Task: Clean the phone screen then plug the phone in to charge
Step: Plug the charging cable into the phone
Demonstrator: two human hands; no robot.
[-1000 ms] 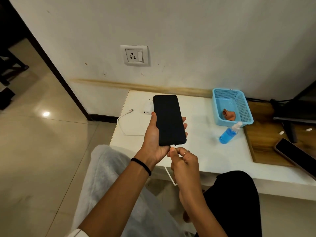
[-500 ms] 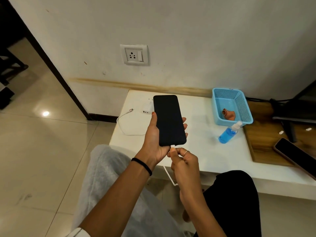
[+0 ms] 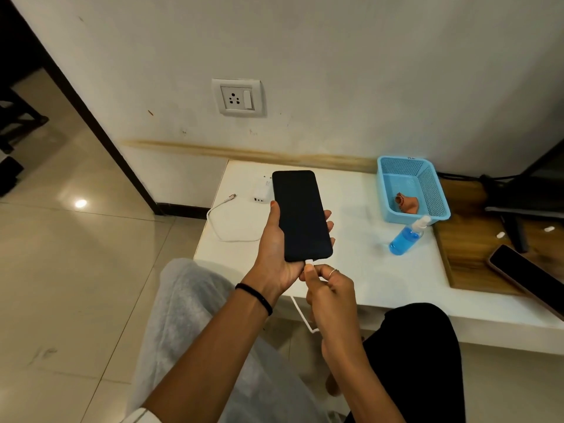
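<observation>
My left hand [image 3: 274, 254] holds a black phone [image 3: 300, 215] upright over the white table [image 3: 360, 270], its dark screen facing me. My right hand [image 3: 328, 285] pinches the white plug of a charging cable [image 3: 300, 312] against the phone's bottom edge. The cable hangs down below my right hand. Its other end [image 3: 232, 196] lies loose on the table beside a white charger adapter [image 3: 262, 195], partly hidden behind the phone. A wall socket [image 3: 237, 97] with a switch sits above the table.
A blue basket [image 3: 439, 190] holding a brown cloth [image 3: 407, 203] stands at the back right. A blue spray bottle [image 3: 407, 236] lies in front of it. A second phone [image 3: 528, 276] rests on a wooden board [image 3: 467, 257]. My knees are under the table edge.
My right hand has brought the cable plug up a little, and it now touches the phone's bottom edge. The left hand and phone have held still.
</observation>
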